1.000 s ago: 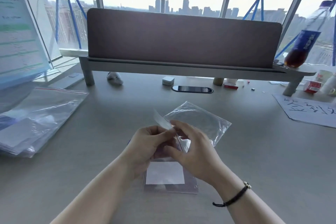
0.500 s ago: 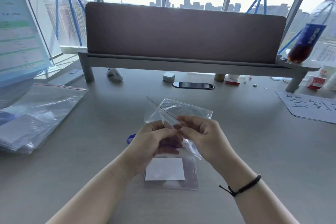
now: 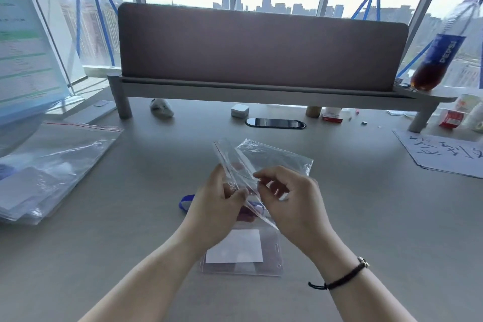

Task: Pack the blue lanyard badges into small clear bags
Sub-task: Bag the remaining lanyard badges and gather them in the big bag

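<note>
- Both hands up over the tabletop (image 3: 366, 217), working the mouth of a small clear bag (image 3: 271, 159).
- Left hand (image 3: 217, 206) grip pinched on one lip, right hand (image 3: 290, 198) grip pinched on the other.
- Badge (image 3: 240, 251) lying flat just below the hands, blue lanyard (image 3: 186, 202) poking out left.
- Best bet: peel lips apart evenly, gape wide, no tearing.

Blue lanyard (image 3: 186, 201) (clear bag (image 3: 271, 162))
</note>
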Demonstrator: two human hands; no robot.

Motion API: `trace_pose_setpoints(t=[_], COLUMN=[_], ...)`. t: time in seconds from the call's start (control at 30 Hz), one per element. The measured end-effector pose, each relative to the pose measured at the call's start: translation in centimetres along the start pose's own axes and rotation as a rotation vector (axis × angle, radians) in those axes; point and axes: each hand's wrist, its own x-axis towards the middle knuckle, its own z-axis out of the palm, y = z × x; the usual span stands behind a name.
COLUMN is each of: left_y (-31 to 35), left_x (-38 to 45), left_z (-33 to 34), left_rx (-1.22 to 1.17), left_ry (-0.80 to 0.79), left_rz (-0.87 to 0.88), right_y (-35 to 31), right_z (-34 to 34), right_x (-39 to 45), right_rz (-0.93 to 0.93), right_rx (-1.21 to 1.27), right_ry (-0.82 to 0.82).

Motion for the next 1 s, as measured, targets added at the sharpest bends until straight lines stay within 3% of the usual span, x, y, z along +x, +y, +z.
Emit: trace_pose_setpoints(t=[0.27, 0.53, 0.8, 1.0], left_y=[-0.2, -0.2, -0.4, -0.7], left_x=[-0.2, 0.0, 0.2, 0.2], left_z=[0.0, -0.2, -0.1, -0.2], left_rx=[0.011, 0.257, 0.137, 0.197], left_ry=[-0.043, 0.065, 0.028, 0.026], left_rz=[0.029, 0.009, -0.098, -0.098], right_y=[0.6, 1.2, 2.0, 2.1], right_z=[0.1, -1.8, -4.5, -4.7], right_x=[0.0, 0.9, 2.1, 2.4], right_rz=[0.087, 0.078, 0.145, 0.125], right_rx=[-0.125, -0.199, 0.006, 0.150], right_ry=[-0.068, 0.184, 0.434, 0.446])
